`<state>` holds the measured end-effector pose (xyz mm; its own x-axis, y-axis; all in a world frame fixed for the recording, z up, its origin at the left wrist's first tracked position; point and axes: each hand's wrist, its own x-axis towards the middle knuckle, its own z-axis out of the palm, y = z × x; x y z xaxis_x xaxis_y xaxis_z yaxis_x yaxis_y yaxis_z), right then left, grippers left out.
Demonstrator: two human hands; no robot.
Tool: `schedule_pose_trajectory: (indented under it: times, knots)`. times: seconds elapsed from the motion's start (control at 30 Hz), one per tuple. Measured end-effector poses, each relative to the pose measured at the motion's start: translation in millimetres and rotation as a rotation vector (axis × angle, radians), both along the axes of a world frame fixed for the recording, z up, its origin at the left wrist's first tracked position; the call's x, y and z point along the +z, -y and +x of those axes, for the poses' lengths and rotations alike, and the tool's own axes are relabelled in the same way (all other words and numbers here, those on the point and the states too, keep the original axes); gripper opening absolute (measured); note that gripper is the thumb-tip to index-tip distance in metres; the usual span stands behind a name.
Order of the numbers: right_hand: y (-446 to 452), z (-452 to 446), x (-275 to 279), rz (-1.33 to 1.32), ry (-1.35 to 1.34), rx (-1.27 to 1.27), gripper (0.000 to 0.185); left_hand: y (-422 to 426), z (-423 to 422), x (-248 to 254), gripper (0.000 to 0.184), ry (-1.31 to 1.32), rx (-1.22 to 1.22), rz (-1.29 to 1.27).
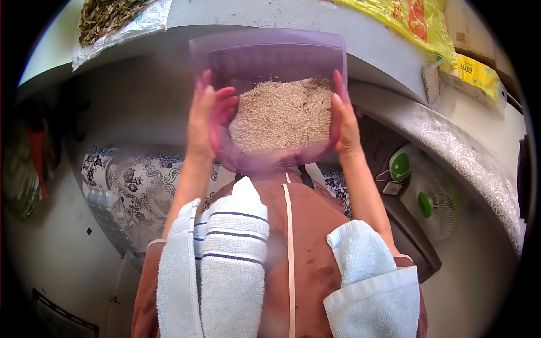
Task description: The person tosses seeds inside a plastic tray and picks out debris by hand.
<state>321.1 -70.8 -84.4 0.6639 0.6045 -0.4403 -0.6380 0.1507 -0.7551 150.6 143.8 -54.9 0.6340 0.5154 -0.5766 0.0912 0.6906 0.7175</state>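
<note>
A purple see-through plastic bin (267, 53) is held up in front of my chest, tilted so that its inside faces me. Pale, small grains (284, 115) with darker specks among them lie heaped in its lower part. My left hand (211, 115) grips the bin's left side, its fingers showing pink through the plastic. On the opposite side my right hand (345, 121) is closed on the wall, thumb toward the inside. Both hands are below the bin's far rim.
Dried plant bits (107, 19) lie on a white bag (121, 42) on the table at the far left. A yellow bag (403, 19) and a yellow packet (476, 76) are at the far right. A towel (234, 253) hangs over my chest. A fan (431, 204) stands right.
</note>
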Motion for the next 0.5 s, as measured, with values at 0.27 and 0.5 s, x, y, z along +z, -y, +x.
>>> schedule_pose_trajectory:
  times: [0.27,0.5]
  knots:
    - [1.5,7.4,14.3,-0.008,-0.212,0.092,0.059,12.7,9.0,-15.0,0.058,0.109,0.101,0.015]
    - [-9.7,9.7,7.7,-0.045,-0.110,0.146,0.058,7.8,2.1,-0.3,0.056,0.084,0.102,0.115]
